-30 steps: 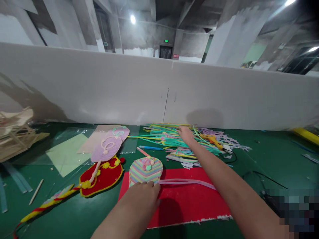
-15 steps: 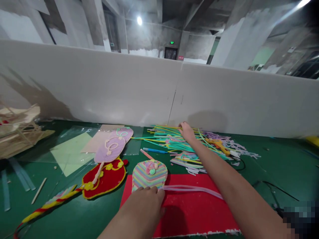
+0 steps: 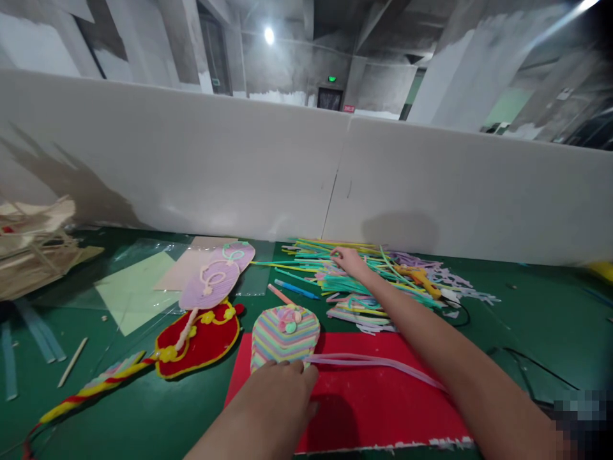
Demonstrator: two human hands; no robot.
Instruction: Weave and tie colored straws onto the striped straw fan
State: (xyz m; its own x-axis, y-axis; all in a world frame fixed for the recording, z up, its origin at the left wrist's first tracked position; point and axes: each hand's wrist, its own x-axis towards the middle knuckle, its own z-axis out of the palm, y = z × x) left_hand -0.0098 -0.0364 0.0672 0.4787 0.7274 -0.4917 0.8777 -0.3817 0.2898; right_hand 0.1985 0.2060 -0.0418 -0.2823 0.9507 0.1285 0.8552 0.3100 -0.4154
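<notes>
A fan-shaped piece (image 3: 285, 335) with pastel chevron stripes and pompom-like flowers lies on a red board (image 3: 383, 409). My left hand (image 3: 282, 383) is closed over its lower edge, the fingertips partly hidden. Pink pipe cleaners (image 3: 368, 360) run from beside that hand toward the right, passing under my right forearm. My right hand (image 3: 348, 260) reaches over a pile of coloured pipe cleaners (image 3: 311, 260), thumb and fingers pinched together low over the strands. What sits between those fingertips is too small to tell.
At left lie a lilac fan (image 3: 215, 281) and a red fan (image 3: 211, 338) with a twisted yellow-red handle (image 3: 96, 393). A blue pen (image 3: 297, 289) lies before the pile. An orange glue gun (image 3: 424, 281) with a cord is at right. A white partition (image 3: 239, 172) stands behind.
My right hand has shifted slightly left and toward me over the pipe cleaner pile. My left hand stays on the striped fan; the view has tilted a little.
</notes>
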